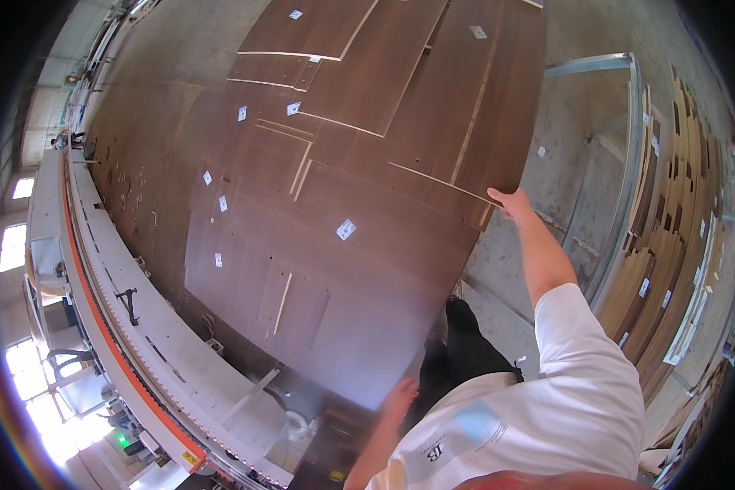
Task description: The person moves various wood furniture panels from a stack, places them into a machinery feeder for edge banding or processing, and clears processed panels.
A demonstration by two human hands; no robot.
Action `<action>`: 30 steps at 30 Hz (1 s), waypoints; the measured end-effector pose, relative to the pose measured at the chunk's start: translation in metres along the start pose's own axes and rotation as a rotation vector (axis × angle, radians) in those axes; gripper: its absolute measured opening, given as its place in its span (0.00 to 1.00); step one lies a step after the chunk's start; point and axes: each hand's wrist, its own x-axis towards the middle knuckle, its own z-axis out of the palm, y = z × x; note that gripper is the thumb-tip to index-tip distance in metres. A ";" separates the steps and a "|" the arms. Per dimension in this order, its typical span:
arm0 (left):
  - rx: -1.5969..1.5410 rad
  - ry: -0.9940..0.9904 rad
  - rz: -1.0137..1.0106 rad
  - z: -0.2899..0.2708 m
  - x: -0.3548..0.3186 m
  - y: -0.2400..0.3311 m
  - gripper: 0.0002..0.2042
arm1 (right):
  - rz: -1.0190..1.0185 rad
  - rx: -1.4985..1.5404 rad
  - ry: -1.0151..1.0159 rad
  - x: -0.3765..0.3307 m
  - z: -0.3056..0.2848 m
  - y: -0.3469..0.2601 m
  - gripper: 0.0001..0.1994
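Brown wood-look panels [261,208] of several sizes lie in a broad stack in front of me, some with pale edges and small white labels. My right hand [510,202] is at the stack's right side, closed on the near right corner of a long brown panel [498,139], thumb on top. The fingers under that corner are hidden. My left hand [402,397] hangs low beside the near edge of the stack, close to my leg. Its fingers do not show clearly, and I see nothing in it.
A long machine [122,286] with an orange strip runs along the left. On the right, a metal frame [629,155] lies on the concrete floor [576,122], with stacked brown strips [657,278] beyond it. Debris [135,188] litters the floor between stack and machine.
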 end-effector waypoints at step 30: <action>-0.859 0.512 0.042 -0.102 0.118 0.002 0.30 | -0.178 -0.923 -0.865 -0.318 0.199 0.197 0.25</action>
